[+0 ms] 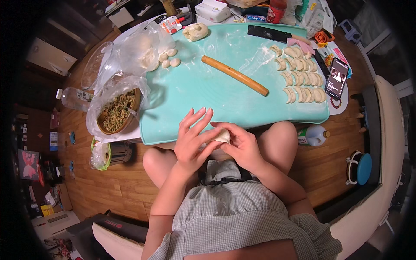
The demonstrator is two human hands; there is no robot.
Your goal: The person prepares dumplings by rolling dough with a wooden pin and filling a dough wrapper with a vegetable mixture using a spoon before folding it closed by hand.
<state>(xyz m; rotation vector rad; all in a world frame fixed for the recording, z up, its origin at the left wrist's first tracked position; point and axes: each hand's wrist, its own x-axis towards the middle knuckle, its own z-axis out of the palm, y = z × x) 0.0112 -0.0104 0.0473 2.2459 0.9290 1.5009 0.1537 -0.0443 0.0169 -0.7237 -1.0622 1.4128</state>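
Observation:
Over my lap, just off the near edge of a turquoise dough mat (182,94), a folded dumpling (223,136) sits between my hands. My left hand (195,139) pinches its left side with thumb and index finger while the other fingers stretch out. My right hand (242,144) grips the dumpling's other side. A wooden rolling pin (235,75) lies slantwise on the mat. Several rows of finished dumplings (302,78) rest at the right. Small dough pieces (170,58) lie beside a plastic bag (139,48) at the left. A bowl of minced filling (117,112), lined with plastic, stands nearer.
A cleaver (269,33) and a dough lump (195,32) are at the mat's far side. A lit phone (337,78) leans at the right edge. A clear bottle (76,98) lies left. Below stand a bin (122,152), a jug (313,136) and a blue-topped stool (363,169).

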